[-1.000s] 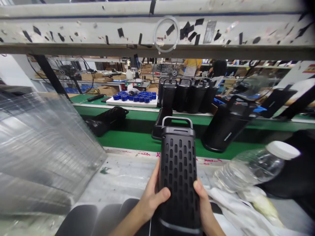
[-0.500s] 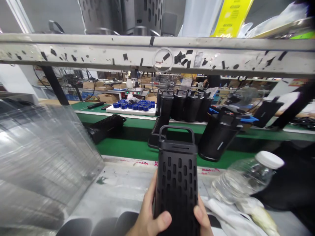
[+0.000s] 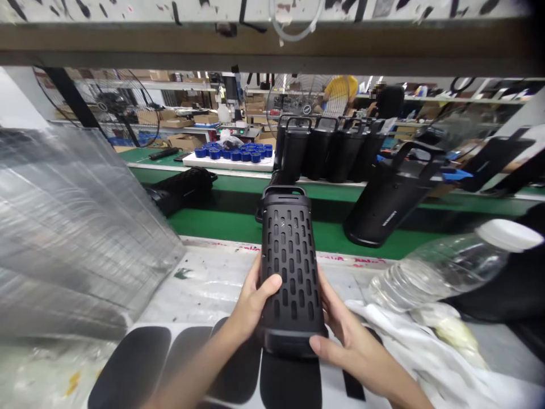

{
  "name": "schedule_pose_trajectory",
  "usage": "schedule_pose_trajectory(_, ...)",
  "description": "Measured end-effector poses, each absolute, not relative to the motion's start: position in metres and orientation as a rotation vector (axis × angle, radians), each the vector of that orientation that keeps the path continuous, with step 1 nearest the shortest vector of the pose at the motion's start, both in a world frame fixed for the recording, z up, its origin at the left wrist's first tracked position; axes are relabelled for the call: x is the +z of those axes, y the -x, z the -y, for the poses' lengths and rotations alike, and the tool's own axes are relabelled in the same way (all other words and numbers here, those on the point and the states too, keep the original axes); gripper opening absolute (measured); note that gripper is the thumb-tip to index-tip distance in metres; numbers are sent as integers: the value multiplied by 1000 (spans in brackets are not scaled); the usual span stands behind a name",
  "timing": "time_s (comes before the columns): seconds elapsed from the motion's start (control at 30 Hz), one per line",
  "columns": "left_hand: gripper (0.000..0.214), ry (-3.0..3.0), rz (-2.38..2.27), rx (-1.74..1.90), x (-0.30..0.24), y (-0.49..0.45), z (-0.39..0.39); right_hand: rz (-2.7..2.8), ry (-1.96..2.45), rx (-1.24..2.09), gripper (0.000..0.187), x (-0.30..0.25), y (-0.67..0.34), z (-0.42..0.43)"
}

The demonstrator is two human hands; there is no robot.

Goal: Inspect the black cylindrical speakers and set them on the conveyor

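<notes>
Both hands grip a black speaker [image 3: 290, 272] above the workbench's [image 3: 204, 289] front edge. The left hand [image 3: 251, 304] wraps its side. The right hand [image 3: 344, 335] cups its base.

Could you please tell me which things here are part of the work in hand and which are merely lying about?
In hand:
- black slotted casing, held upright
- left hand on its side
- right hand at its base

Lying about:
- clear bottle on its side
- white cloth
- clear sheets
- blue caps
- black units behind the green belt
</notes>
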State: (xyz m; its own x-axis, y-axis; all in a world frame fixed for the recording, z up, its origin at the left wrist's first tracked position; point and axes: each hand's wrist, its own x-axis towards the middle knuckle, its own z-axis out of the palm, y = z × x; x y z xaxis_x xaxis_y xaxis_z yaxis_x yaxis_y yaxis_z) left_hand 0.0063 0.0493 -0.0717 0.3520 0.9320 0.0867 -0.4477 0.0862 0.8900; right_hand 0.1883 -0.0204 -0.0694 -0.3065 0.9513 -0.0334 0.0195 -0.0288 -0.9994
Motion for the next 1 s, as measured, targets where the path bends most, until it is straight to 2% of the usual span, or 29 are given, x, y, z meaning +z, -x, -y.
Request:
schedule_pose_trajectory(0.1, 69, -1021, -560, 1129, -71, -9, -47, 1414, 1222, 1362, 103, -65, -178, 25)
schedule_pose_trajectory(0.27, 65, -1050, -519, 1124, -71, -10, -46, 1545, 1327, 1218, 107, -65, -172, 28)
schedule_pose_trajectory(0.47, 70, -1094, -481, 1133, -72, -9, -45, 1537, 1347, 1237, 104, -74, -179, 30)
schedule_pose_trajectory(0.7, 69, -1118, -483, 1116, -71, -8, -44, 1410, 1458, 1345, 111, -51, -168, 33)
schedule_pose_trajectory(0.87, 75, -1098, -497, 1093, -72, -5, -45, 1396, 1415, 1285, 112, -45, -161, 32)
schedule_pose_trajectory(1.0, 84, -1216, -419, 1136, -75, -4, -41, 1143, 1217, 1295, 112, -60, -154, 28)
